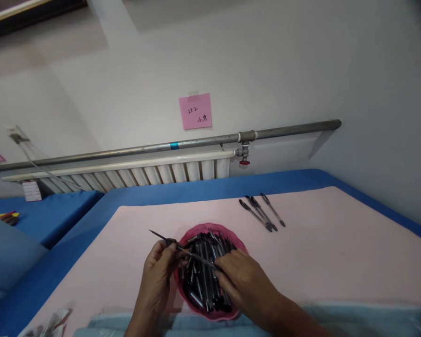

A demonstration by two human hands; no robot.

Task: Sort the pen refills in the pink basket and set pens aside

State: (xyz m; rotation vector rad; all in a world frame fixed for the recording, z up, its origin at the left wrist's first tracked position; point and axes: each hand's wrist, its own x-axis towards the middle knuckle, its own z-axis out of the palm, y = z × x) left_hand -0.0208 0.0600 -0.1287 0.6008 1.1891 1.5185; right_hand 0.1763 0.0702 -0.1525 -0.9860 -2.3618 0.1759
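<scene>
On the worktop [301, 180] lies a sheet [323, 252], and on it stands a bowl [192, 232] with many pen parts [205, 278] inside. The left hand [157, 269] is at the bowl's left, the right hand [243, 276] at its right. Four pens [263, 213] lie behind the bowl, to its right. Behind the worktop is a radiator [161, 175] (a pipe [206, 140] runs above it).

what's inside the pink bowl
Inside the pink bowl is a jumbled heap of dark and clear pen parts. The bowl's floor and the lower layers are covered by the heap, and the right hand hides part of the right side.
</scene>
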